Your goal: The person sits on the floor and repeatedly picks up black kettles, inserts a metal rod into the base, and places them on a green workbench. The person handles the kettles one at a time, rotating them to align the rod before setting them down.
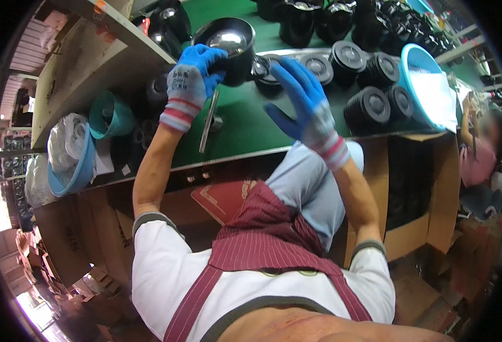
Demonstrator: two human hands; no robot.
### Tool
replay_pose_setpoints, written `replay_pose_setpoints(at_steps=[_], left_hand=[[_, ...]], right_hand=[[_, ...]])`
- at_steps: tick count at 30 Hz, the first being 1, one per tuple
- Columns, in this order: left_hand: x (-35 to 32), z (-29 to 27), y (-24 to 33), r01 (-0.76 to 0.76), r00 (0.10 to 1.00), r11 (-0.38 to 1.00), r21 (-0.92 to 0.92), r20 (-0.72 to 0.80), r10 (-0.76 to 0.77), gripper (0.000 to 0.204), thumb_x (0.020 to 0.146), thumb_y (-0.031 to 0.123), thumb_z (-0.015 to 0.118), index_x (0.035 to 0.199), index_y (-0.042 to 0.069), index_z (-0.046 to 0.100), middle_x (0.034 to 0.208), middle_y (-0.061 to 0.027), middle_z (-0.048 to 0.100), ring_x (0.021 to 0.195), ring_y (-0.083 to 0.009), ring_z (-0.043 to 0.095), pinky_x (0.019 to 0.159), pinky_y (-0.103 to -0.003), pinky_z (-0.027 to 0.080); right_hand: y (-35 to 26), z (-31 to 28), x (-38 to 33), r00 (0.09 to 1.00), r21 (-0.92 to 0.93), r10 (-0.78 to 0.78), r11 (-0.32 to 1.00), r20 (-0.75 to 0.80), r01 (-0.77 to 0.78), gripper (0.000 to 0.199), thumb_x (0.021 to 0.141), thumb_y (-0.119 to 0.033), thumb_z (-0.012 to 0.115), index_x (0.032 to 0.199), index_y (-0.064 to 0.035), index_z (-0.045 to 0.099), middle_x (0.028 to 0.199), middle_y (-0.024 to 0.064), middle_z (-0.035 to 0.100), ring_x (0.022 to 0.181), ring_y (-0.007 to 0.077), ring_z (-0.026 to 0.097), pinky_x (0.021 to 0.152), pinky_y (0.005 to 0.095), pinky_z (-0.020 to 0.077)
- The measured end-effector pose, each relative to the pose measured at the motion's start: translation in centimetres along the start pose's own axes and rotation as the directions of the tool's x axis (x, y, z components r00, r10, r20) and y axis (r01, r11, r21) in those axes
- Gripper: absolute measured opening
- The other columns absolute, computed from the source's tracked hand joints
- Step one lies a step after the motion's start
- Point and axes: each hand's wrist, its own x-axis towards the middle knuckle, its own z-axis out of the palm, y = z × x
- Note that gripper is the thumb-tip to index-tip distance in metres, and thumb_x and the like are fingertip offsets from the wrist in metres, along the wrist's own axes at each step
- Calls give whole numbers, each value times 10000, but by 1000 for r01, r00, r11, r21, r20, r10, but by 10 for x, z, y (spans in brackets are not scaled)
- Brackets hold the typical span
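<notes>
two gloved hands were at work in the upper middle of the frame: the left hand [191,77] gripped the rim of a black pot [228,48] on the green table [245,122], while the right hand [308,105] hovered spread and empty beside it. seemingly a part-fitting step; next it needed a piece picked up. round black caps [370,105] and a metal bar [208,122] crowded nearby.

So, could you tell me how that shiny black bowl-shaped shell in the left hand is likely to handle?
The black shell looks rigid, probably holding its shape. Its glossy inside suggests slipperiness, though the left hand wears a coated glove gripping its rim. Being round, it may rock or roll on the green table.
</notes>
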Motion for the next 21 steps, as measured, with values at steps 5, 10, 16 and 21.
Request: replay_pose_setpoints(at_steps=[5, 10, 16, 21], left_hand=[[-63, -48, 89, -247, 962, 969, -21, 119, 247, 449, 738, 49, 841, 1163, 128, 717, 1107, -92, 686, 980, -289, 692, 793, -366, 598], [-128, -64, 109, -73, 990, 895, -439, -144, 10, 504, 838, -2, 787, 1318, 58, 645, 1287, -123, 671, 1153, -252, 669, 971, -353, 556], [-271, 26, 15, 686, 672, 268, -677, 449, -589, 474, 1010, -35, 547, 1476, -17, 463, 1451, -160, 557, 1314, -242, 558, 1130, -372, 468], [-291, 81, -2, 519, 850, 240, -820, 467, -244, 571, 1031, 233, 570, 1540, 49, 389, 1572, -163, 415, 1416, -269, 449, 1187, -419, 368]], right_hand=[[-35, 21, -2, 975, -8, -14, 1000, 221, 16, 656, 731, -289, 884, 1287, -103, 590, 1435, 197, 538, 1320, 425, 519, 1040, 499, 467], [-68, 10, -70, 984, 267, 132, 950, 122, -161, 482, 633, -26, 930, 984, -31, 600, 1406, 242, 592, 1279, 401, 605, 1000, 429, 538], [-84, 8, -108, 907, 722, 414, 605, 75, -335, 507, 675, 30, 921, 1065, -36, 604, 1499, 242, 511, 1229, 273, 616, 1013, 380, 495], [-95, 33, -91, 946, 780, 279, 551, 163, -297, 411, 702, 20, 900, 1015, -30, 638, 1526, 279, 465, 1339, 344, 553, 1048, 405, 467]])
